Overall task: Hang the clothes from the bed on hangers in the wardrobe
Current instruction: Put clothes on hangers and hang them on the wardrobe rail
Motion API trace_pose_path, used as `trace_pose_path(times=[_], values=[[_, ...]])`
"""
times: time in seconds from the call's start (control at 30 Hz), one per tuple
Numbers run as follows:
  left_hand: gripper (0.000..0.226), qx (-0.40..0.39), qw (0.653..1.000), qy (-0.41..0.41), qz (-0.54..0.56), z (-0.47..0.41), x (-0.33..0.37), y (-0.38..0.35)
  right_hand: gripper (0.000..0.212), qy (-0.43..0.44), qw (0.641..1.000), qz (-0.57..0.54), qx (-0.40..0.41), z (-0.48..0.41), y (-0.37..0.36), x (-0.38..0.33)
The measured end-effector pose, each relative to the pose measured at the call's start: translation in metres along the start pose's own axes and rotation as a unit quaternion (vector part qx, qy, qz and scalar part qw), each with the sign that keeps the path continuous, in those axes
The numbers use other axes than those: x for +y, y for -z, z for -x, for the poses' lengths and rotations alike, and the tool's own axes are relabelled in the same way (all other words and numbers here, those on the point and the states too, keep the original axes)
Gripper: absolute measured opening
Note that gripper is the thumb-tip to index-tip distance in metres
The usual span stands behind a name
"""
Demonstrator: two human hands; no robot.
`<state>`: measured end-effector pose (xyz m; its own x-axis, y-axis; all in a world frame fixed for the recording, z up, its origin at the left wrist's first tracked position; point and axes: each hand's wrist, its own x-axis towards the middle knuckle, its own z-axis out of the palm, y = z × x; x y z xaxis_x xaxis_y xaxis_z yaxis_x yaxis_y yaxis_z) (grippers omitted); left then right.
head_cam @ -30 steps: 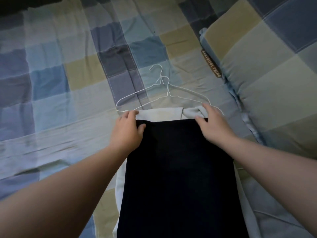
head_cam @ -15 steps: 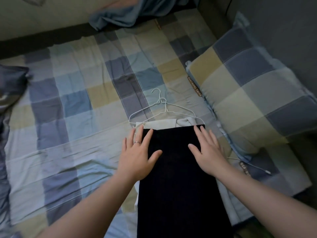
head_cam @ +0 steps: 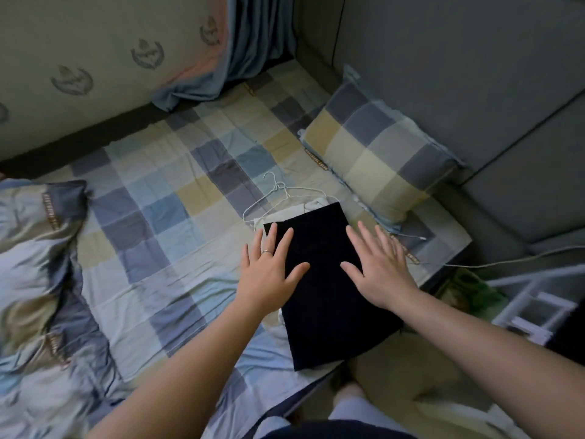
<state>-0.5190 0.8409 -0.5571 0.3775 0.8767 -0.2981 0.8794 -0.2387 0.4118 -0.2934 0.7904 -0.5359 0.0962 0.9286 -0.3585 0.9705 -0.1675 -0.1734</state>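
A dark folded garment [head_cam: 326, 299] lies flat on the checked bed sheet [head_cam: 164, 223], its near end hanging over the bed's edge. A white cloth [head_cam: 292, 213] peeks out from under its far end. Two thin white wire hangers [head_cam: 278, 193] lie on the sheet just beyond that, partly under the cloth. My left hand [head_cam: 269, 270] rests flat with spread fingers on the garment's left edge, a ring on one finger. My right hand [head_cam: 378, 267] lies flat with spread fingers across the garment's right edge.
A checked pillow [head_cam: 380, 153] lies right of the hangers against a grey upholstered headboard [head_cam: 459, 74]. A rumpled duvet [head_cam: 41, 280] fills the left. A blue curtain [head_cam: 240, 58] hangs at the back. A white cable [head_cam: 506, 263] and a white rack [head_cam: 538, 299] sit beside the bed.
Both hands let go of the garment's far end, slid back toward me and flattened on it. The view pulled up and away, showing more of the bed and room.
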Motion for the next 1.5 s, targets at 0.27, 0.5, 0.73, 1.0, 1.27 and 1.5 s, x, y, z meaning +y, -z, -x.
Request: trace_pose_path(times=[0.27,0.5,0.73,1.0,1.27,1.5], values=[[0.074,0.008,0.986,-0.164,-0.020,0.037,0.080,0.023,0.069,-0.100,0.991,0.009,0.090,0.128,0.055,0.037],[0.076,0.011,0.937,-0.347,-0.029,0.050,0.212,0.025,0.069,-0.229,0.957,0.002,0.178,0.248,0.095,0.097],[0.077,0.024,0.863,-0.504,-0.017,0.108,0.379,-0.002,0.068,-0.380,0.890,0.005,0.253,0.407,0.104,0.161],[0.077,-0.006,0.748,-0.664,0.015,0.258,0.571,-0.066,0.070,-0.531,0.789,0.019,0.307,0.627,0.086,0.227],[0.079,-0.045,0.588,-0.803,0.091,0.450,0.735,-0.127,0.075,-0.642,0.679,0.055,0.352,0.850,0.070,0.252],[0.078,-0.037,0.433,-0.889,0.145,0.629,0.835,-0.144,0.073,-0.726,0.577,0.122,0.353,1.003,0.081,0.237]])
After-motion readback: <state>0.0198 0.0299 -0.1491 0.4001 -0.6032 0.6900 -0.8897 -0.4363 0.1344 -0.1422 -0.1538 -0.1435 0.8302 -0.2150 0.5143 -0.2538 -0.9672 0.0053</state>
